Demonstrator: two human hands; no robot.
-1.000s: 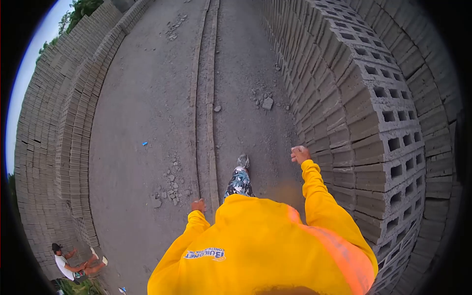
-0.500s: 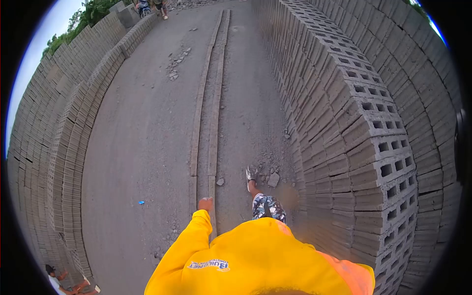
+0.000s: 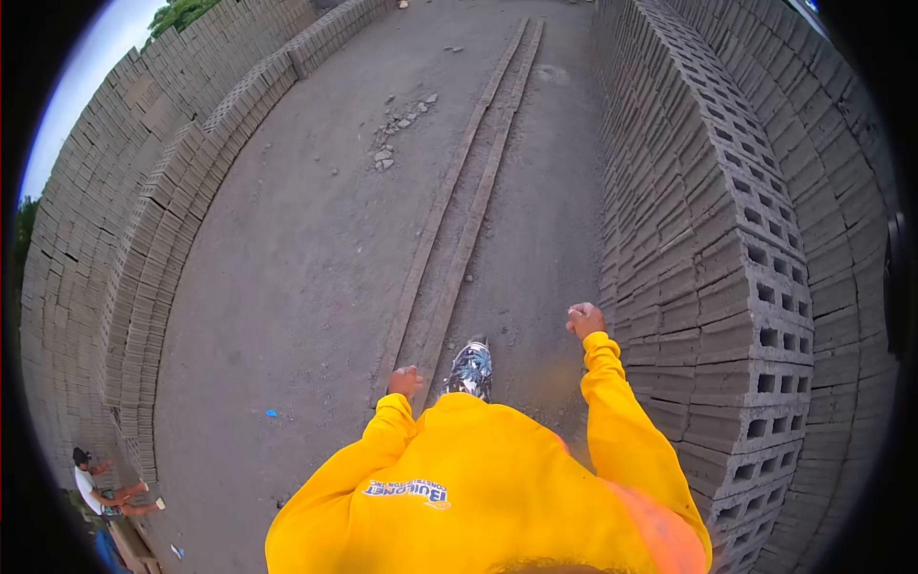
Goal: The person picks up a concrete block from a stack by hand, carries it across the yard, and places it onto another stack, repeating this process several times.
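Observation:
At the end of a yellow sleeve, my left hand hangs beside the wooden rails on the ground, its fingers curled, and whether it holds anything cannot be made out. My right hand is raised out in front, left of the tall stack of hollow concrete blocks, with its fingers curled in and nothing visible in them. The hands are wide apart, and neither touches the blocks. One knee in patterned shorts shows between them.
More stacked blocks line the left side. Broken rubble lies left of the rails. A person in a white shirt sits at the lower left. A small blue scrap is on the ground.
My right hand has come into view at the right. The rails and rubble have shifted rightward in the view, and the seated person shows more fully.

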